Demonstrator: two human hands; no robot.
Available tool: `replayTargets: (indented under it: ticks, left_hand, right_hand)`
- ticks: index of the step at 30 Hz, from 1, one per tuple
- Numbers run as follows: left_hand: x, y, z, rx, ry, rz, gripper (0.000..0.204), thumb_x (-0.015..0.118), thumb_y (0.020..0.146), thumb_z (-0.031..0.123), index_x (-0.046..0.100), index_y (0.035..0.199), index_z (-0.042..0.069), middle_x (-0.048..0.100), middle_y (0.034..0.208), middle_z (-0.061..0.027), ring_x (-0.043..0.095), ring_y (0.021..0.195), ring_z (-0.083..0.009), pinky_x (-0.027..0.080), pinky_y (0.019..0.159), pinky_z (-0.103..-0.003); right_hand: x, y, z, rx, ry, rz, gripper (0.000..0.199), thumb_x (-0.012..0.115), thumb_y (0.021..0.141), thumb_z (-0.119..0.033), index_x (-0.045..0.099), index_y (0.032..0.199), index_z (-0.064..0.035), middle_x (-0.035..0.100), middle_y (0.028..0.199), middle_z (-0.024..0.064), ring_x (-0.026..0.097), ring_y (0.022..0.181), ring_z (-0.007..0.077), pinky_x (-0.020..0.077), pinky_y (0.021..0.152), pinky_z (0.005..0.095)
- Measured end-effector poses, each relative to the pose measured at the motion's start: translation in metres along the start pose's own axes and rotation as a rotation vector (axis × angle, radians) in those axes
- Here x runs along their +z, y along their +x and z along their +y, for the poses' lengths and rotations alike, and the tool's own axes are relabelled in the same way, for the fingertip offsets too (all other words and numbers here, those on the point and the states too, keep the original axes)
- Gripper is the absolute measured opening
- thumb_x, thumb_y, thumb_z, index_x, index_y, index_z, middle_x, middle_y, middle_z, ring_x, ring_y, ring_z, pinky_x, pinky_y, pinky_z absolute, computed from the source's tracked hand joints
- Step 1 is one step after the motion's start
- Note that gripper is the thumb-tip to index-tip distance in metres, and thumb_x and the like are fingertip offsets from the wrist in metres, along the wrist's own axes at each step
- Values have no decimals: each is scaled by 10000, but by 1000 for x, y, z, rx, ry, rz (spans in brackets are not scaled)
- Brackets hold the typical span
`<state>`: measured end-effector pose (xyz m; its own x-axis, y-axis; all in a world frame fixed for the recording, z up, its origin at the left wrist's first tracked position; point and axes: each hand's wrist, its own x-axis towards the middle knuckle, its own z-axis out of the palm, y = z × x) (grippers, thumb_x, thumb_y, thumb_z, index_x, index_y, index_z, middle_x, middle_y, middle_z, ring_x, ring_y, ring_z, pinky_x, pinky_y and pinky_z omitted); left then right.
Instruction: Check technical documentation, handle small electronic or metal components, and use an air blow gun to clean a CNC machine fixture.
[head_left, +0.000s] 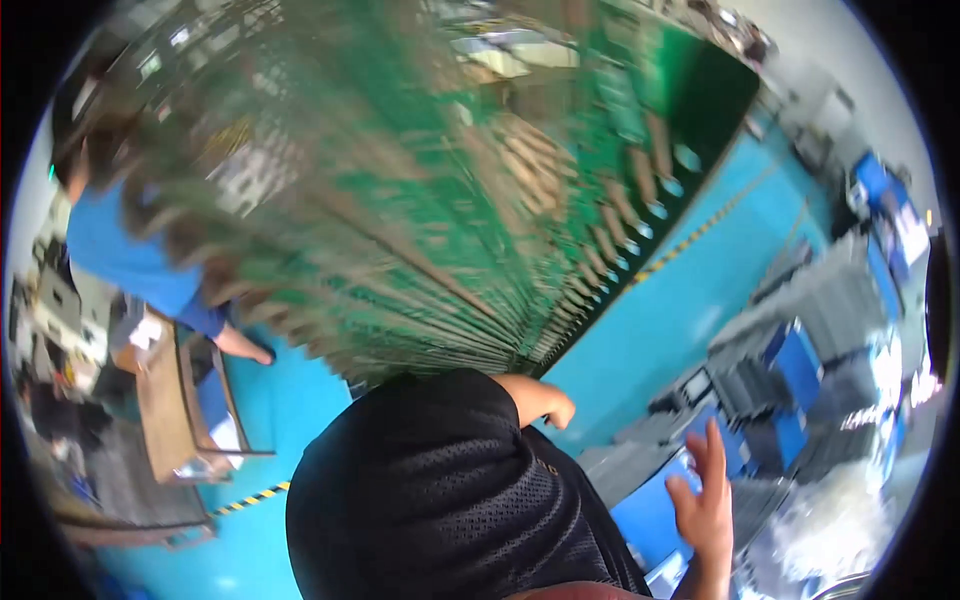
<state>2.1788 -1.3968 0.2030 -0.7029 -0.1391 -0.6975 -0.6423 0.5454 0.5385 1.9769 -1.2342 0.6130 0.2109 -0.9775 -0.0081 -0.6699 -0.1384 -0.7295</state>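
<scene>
A large green board [690, 100] with rows of brown slat-like pieces spreads across the upper middle, smeared by motion. Its kind I cannot make out. Along its right edge runs a row of small openings. Just beyond my black sleeve, by the board's near end, my left hand [556, 408] has its fingers curled, with nothing visible in them. Whether it touches the board I cannot tell. At the lower right my right hand [706, 495] is raised with its fingers apart and nothing in it, near the grey stacks and blue boxes.
A person in a blue shirt [125, 245] stands at the left beside a wooden desk [160, 410]. Blue floor [640, 335] carries yellow-and-black tape [690, 238]. Grey stacks [830, 280] and blue boxes [795, 360] line the right, with a clear plastic bag [830, 525] nearby.
</scene>
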Motion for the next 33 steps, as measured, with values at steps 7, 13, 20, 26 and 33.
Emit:
replayTargets:
  ticks: [7,13,20,26,33]
  left_hand:
    - [16,-45,53,72,136,244,356,592,846,316,737,965,14,712,969,-195,655,870,-344,517,775,-501]
    - [81,-131,51,174,-11,272,511,575,917,432,651,1184,3,679,1116,-222,639,1002,-407,507,870,-514]
    - [141,-231,-17,90,-441,1055,639,622,923,361,416,1432,35,545,1291,-242,535,1200,-401,441,1009,-471]
    - [145,-261,-24,91,-585,1014,685,587,959,380,333,1500,45,399,1488,-236,388,1384,-366,323,1133,-430]
    - [129,-301,-16,-10,-785,944,658,555,994,358,298,1532,79,327,1568,-181,324,1440,-302,267,1166,-378]
  right_hand:
    - [143,209,2,-327,385,397,703,409,1046,-460,233,1521,28,439,1439,160,445,1286,255,313,1110,381]
    - [185,213,-80,-185,1003,551,714,345,1031,-554,400,1443,27,489,1414,175,512,1214,298,380,1070,423]
    - [176,224,-50,-140,838,579,734,380,1009,-596,386,1461,-18,497,1405,111,530,1174,255,439,973,396]
    - [175,227,-36,-141,883,412,725,440,1006,-571,387,1464,-12,498,1401,77,513,1182,227,414,995,362]
    - [187,237,-36,-515,863,-77,444,386,1073,-239,372,1460,-22,472,1436,99,498,1259,240,415,1046,390]
